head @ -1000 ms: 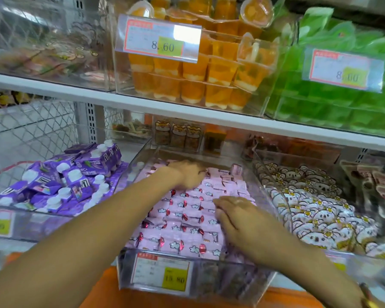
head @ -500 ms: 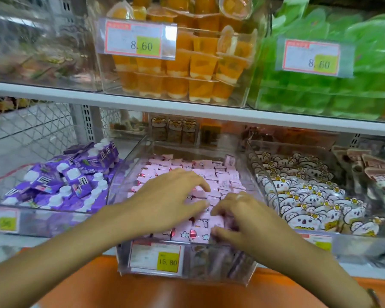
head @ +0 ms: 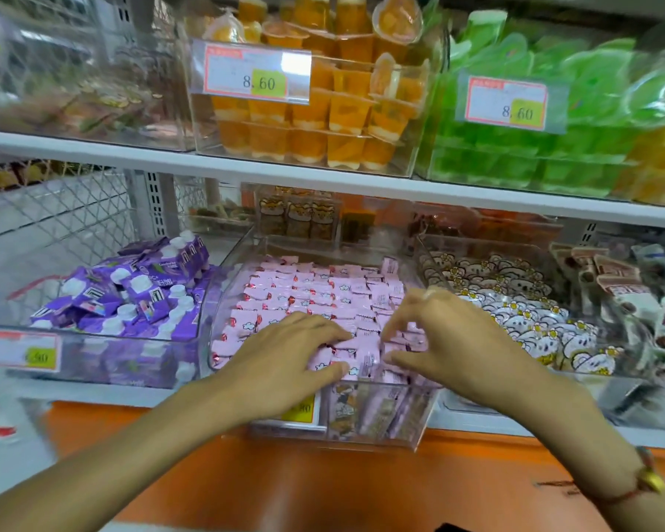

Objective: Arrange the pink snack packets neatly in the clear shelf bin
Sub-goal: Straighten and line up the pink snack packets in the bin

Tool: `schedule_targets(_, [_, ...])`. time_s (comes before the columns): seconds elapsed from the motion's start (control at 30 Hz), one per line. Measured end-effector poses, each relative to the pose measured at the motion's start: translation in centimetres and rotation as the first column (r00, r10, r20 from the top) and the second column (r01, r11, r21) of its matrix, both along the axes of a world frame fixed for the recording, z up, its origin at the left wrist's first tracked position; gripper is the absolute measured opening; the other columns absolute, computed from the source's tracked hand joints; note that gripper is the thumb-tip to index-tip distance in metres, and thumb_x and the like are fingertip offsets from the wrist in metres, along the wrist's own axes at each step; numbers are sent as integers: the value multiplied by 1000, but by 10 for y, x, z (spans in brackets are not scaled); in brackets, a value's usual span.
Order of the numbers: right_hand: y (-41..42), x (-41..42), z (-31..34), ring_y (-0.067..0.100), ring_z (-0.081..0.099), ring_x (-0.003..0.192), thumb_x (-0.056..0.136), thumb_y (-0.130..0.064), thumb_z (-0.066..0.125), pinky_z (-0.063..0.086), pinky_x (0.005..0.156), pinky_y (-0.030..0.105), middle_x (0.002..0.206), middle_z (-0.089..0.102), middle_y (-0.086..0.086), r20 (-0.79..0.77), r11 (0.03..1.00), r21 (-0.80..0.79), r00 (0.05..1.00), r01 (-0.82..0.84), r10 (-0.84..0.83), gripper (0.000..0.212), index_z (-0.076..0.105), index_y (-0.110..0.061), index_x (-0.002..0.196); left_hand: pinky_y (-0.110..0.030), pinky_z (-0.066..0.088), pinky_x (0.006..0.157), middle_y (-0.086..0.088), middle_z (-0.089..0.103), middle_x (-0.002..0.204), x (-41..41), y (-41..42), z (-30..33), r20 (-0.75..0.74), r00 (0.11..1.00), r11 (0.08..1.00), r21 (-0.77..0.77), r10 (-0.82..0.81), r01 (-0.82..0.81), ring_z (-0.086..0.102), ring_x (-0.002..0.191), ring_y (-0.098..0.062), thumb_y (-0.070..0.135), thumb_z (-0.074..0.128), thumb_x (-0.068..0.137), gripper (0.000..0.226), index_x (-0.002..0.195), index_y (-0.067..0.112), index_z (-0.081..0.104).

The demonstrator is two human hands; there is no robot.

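Observation:
Several pink snack packets [head: 315,289] lie in rows inside the clear shelf bin [head: 381,416] on the lower shelf. My left hand [head: 285,359] lies flat on the packets at the bin's front left, fingers straight and pointing right. My right hand [head: 457,339] hovers over the front right corner in a claw shape. Its curled fingers and thumb pinch a few packets between them. The two sets of fingertips nearly meet at the bin's front middle. My hands hide the packets beneath them.
A bin of purple packets [head: 131,293] stands to the left, one of white bear packets [head: 515,312] to the right. The white shelf board [head: 323,178] above carries orange jelly cups [head: 323,120] and green ones [head: 553,147]. An orange ledge [head: 323,485] runs below.
My left hand has come from the back of the bin to the front and flattened on the packets. My right hand has lifted slightly and curled its fingers.

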State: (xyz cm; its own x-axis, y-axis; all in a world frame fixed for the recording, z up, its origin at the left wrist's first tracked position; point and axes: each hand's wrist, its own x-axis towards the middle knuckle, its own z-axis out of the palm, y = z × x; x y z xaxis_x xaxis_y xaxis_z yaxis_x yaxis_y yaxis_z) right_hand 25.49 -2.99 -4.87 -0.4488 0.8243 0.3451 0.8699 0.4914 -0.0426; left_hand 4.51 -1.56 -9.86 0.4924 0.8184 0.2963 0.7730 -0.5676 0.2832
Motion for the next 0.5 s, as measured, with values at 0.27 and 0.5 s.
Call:
schedule_targets(0.27, [-1, 0, -17, 8, 52, 87, 88, -34, 61, 36, 65, 25, 85, 62, -12, 61, 999, -26, 998, -33, 35, 11, 69, -27, 88, -24, 35, 91, 25, 45, 131, -4, 2, 1, -13, 1000, 1000, -6, -6, 6, 34, 121, 3, 52, 47, 92, 45, 135, 42, 40])
schedule_targets(0.5, [-2, -20, -41, 8, 44, 81, 96, -26, 47, 38, 69, 29, 88, 50, -10, -159, 989, -42, 978, -142, 134, 6, 52, -23, 96, -21, 35, 86, 29, 48, 123, -1, 0, -4, 77, 997, 1000, 15, 15, -17, 35, 117, 7, 48, 51, 89, 38, 127, 42, 48])
